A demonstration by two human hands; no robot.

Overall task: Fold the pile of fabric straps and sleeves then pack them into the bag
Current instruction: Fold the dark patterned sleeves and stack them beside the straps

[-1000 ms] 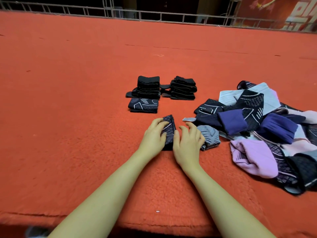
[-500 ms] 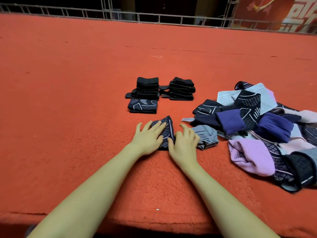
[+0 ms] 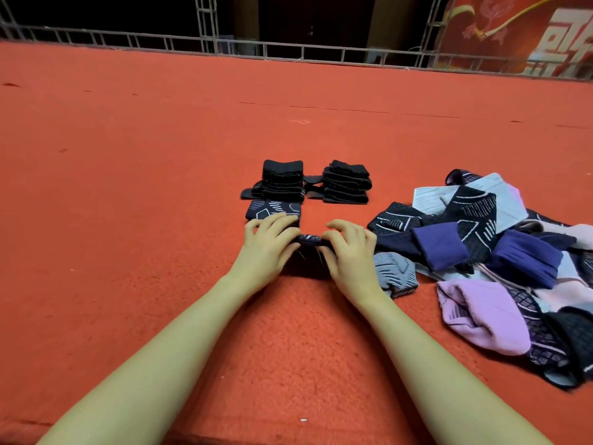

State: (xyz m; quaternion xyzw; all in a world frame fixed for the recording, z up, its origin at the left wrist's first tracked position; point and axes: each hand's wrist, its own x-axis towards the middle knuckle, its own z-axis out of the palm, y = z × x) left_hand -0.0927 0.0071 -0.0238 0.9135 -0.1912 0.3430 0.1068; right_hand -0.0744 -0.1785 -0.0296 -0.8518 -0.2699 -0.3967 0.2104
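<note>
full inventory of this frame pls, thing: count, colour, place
folded stacks: 2, black, side by side on the carpet beyond the hands; second at
patterned folded sleeve: 1, dark navy with white lines, in front of the left stack, partly behind the left hand
held sleeve: 1, dark navy, gripped between both hands
grey sleeve: 1, grey striped, on the carpet beside the right hand
unfolded pile: 1 heap, count unclear; navy, purple, lilac, pale grey, black; right side
carpet: 1, orange-red, under everything
railing: 1, grey metal, far edge
banner: 1, red, top right
bag: none in view
left hand: grips the held sleeve's left end
right hand: grips its right end
</note>
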